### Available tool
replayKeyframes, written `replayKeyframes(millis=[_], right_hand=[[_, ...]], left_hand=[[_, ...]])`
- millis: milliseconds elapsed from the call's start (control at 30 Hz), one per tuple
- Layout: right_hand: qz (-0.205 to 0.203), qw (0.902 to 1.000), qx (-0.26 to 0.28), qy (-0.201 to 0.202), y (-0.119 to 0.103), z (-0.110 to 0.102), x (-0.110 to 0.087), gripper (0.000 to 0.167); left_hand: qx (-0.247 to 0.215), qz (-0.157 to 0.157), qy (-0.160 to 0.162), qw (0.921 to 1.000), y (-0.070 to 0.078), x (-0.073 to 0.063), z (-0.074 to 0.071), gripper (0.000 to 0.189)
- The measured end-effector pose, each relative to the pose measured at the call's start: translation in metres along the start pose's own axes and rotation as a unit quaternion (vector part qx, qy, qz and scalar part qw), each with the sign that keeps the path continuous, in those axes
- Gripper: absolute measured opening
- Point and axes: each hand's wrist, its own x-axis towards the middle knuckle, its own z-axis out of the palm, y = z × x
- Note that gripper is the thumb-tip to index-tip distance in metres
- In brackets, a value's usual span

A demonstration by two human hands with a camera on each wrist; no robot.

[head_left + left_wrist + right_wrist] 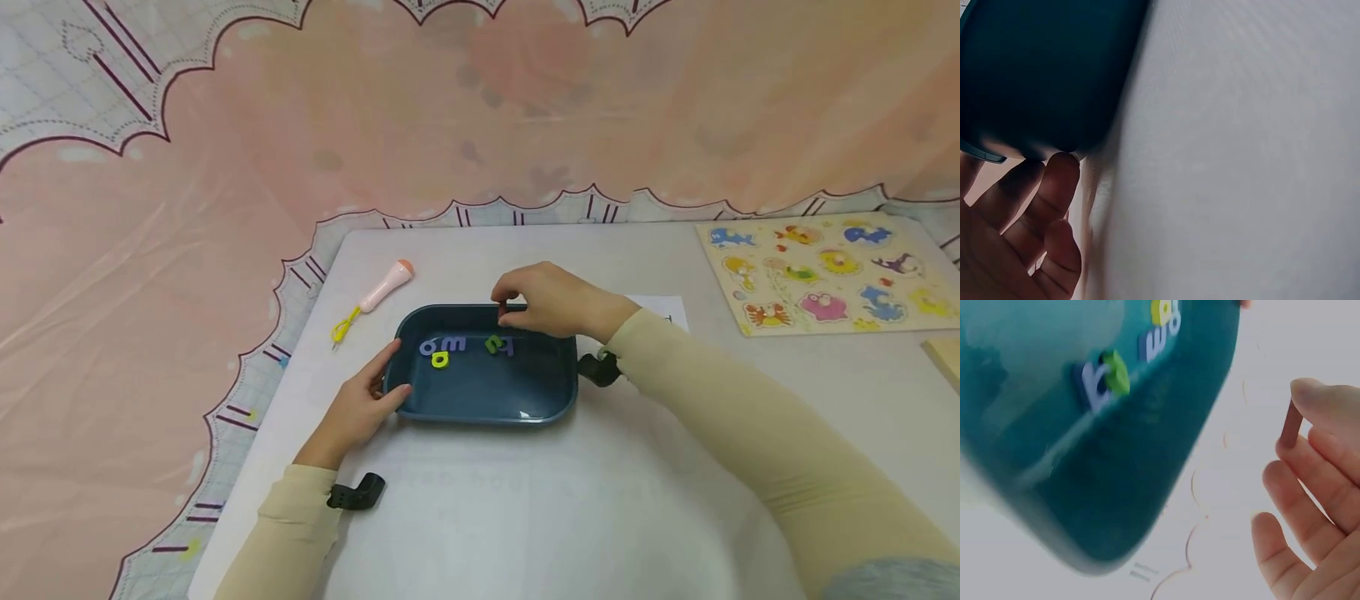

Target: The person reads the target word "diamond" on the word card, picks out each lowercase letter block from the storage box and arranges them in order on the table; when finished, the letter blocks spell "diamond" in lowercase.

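Note:
A dark teal tray (487, 396) holds several small plastic letters: a purple m (454, 343), a round purple letter (427, 348), a yellow letter (440, 359), a green letter (492, 344) and a purple h (1092, 386). My left hand (363, 408) grips the tray's left end, thumb over the rim and fingers against the outer wall. Over the tray's far rim, my right hand (551, 300) pinches a thin dark red piece (1291, 425) between thumb and index finger; its other fingers are loosely bent. The piece shows edge-on, so I cannot tell its shape.
Left of the tray lies a pink-handled tool (384, 286) with a yellow end. A wooden animal puzzle board (825, 275) lies at the far right, with another wooden edge (947, 358) nearer. White paper (671, 308) shows partly behind my right forearm.

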Motion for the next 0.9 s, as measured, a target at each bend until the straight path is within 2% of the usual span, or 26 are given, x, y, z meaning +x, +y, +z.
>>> replayKeyframes(millis=[333,667,900], right_hand=[[0.048,0.9986,0.001,0.023,0.027,-0.015,-0.036,0.03],[0.102,0.9942,0.011,0.031,0.055,-0.013,-0.069,0.03],[0.142,0.9888,0.025,0.038,0.07,-0.004,-0.094,0.031]], left_hand=[[0.005,-0.006,-0.008,0.9999,0.0,0.002,0.0,0.072],[0.015,-0.006,-0.009,0.9998,0.002,0.002,0.0,0.072],[0.012,-0.009,-0.011,0.9998,0.002,0.002,0.0,0.072]])
